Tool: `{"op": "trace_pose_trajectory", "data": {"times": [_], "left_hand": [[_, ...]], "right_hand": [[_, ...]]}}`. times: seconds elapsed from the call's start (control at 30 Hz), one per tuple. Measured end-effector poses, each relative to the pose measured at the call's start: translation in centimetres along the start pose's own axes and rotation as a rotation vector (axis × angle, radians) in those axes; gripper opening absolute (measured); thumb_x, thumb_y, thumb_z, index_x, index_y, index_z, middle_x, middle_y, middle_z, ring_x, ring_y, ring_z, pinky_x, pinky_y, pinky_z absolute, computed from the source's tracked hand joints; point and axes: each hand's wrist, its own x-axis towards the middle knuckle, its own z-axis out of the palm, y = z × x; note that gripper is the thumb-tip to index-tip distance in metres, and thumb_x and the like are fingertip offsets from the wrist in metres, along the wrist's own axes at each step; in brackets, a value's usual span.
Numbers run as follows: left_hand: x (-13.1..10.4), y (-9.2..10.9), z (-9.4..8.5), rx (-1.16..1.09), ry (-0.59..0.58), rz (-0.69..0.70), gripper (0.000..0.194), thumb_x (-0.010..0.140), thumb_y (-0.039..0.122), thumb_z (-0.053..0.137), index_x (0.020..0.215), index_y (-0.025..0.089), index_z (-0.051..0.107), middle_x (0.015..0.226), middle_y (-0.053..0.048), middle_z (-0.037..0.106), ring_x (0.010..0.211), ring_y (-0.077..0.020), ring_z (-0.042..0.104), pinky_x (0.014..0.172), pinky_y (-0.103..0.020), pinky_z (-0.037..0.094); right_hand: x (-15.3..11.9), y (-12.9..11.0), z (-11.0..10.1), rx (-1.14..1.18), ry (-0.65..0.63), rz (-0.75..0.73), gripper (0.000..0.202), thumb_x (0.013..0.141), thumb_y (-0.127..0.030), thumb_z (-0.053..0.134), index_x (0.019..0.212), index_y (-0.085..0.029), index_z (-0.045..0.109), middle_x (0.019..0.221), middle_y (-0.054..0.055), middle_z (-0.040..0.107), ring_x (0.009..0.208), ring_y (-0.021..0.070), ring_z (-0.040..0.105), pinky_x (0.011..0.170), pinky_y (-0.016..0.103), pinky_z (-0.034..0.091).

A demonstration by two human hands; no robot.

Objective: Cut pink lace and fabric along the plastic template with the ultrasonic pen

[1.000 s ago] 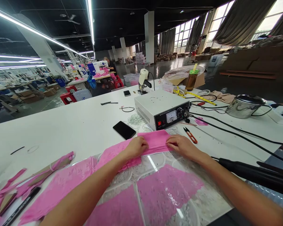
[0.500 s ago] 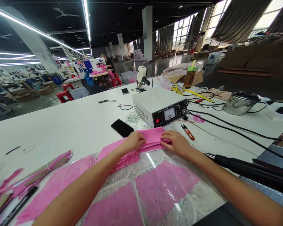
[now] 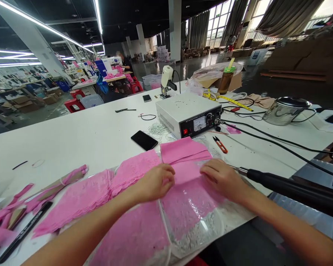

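My left hand (image 3: 157, 183) is closed, its fingertips pinching the left edge of a pink fabric piece (image 3: 186, 173). On the opposite edge, my right hand (image 3: 222, 179) has its fingers pressed together on the same piece. The cloth stretches between both hands, just above a clear plastic template (image 3: 188, 236) with pink fabric showing through it. Beyond the hands, a folded pink fabric stack (image 3: 180, 149) lies by the template's far edge. Left of it sits a pile of pink lace-patterned pieces (image 3: 138, 166), with another pile (image 3: 83, 195) further left.
A white control box (image 3: 187, 112) stands behind the fabric, near a black phone (image 3: 144, 140) and orange thread snips (image 3: 220, 145). A black cabled handpiece (image 3: 288, 190) juts in from the right. A glass mug (image 3: 283, 112) and a black pen (image 3: 24, 232) lie further out.
Both hands have come back toward me from the folded stack, bringing a pink piece over the template. The folded stack now lies without a hand on it. The view has tilted down slightly.
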Motion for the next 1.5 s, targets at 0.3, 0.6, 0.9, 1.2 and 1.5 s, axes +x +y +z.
{"op": "trace_pose_trajectory", "data": {"times": [0.3,0.6,0.9,1.2,1.5], "left_hand": [[-5.3,2.0,6.8,0.058,0.033,0.203,0.021,0.089,0.011,0.048,0.075,0.017,0.063,0.124,-0.009,0.064,0.11,-0.0227,0.062,0.095,-0.037,0.051],[-4.2,2.1,6.8,0.18,0.009,0.238,0.016,0.091,0.013,0.051,0.078,0.017,0.061,0.106,-0.008,0.069,0.087,-0.0226,0.066,0.079,-0.039,0.055],[4.7,3.6,6.9,0.038,-0.058,0.15,0.022,0.089,0.009,0.051,0.085,0.017,0.07,0.094,-0.006,0.068,0.085,-0.0196,0.066,0.076,-0.03,0.053],[9.4,4.7,8.6,-0.114,-0.142,0.188,0.029,0.076,0.001,0.062,0.097,0.018,0.071,0.103,-0.004,0.066,0.095,-0.0185,0.065,0.087,-0.027,0.05],[9.8,4.0,8.7,-0.241,-0.116,0.172,0.015,0.074,0.003,0.064,0.073,0.017,0.066,0.077,0.001,0.06,0.073,-0.0131,0.057,0.069,-0.022,0.046]], "right_hand": [[-5.3,-2.4,-1.2,-0.002,0.048,-0.109,0.023,0.088,-0.003,0.049,0.09,-0.021,0.063,0.08,0.004,0.066,0.074,0.0178,0.058,0.073,0.037,0.05],[-6.4,-1.2,-1.6,0.004,0.099,0.125,0.017,0.089,-0.01,0.052,0.097,-0.021,0.062,0.086,0.006,0.067,0.08,0.0191,0.063,0.071,0.035,0.054],[-7.0,-1.4,-1.7,-0.006,0.154,0.303,0.015,0.086,-0.013,0.057,0.096,-0.023,0.056,0.089,0.005,0.066,0.083,0.021,0.064,0.074,0.036,0.055],[-7.0,-1.6,-1.1,-0.012,0.233,0.302,0.01,0.086,-0.013,0.059,0.08,-0.021,0.058,0.09,0.005,0.065,0.081,0.0191,0.063,0.071,0.033,0.053],[-7.0,-1.5,-1.2,-0.023,0.271,0.267,0.012,0.087,-0.014,0.059,0.078,-0.021,0.063,0.09,0.006,0.065,0.08,0.0186,0.064,0.071,0.032,0.054]]}}
